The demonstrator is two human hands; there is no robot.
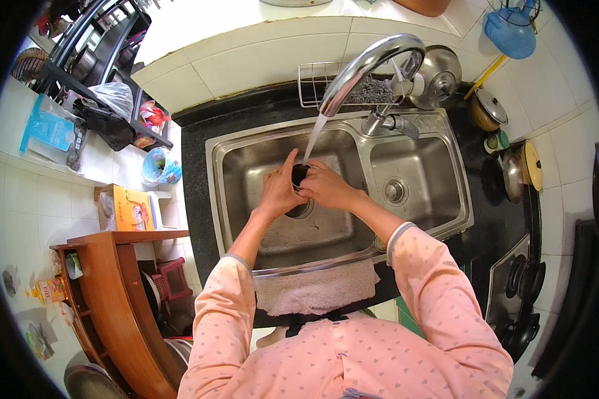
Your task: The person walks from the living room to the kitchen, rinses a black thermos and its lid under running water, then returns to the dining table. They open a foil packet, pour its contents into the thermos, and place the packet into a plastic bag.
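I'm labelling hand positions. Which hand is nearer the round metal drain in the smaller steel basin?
Right. The right hand is over the larger steel basin, left of the round metal drain; the left hand is over that basin too, farther left.

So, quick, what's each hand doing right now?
Left hand: holding a small dark object.
Right hand: holding that same object, from its other side.

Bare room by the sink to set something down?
Right basin: bare steel around its drain. Also counter strip along sink's left rim.

Crowded: left basin, left hand and right hand on dark object under tap.
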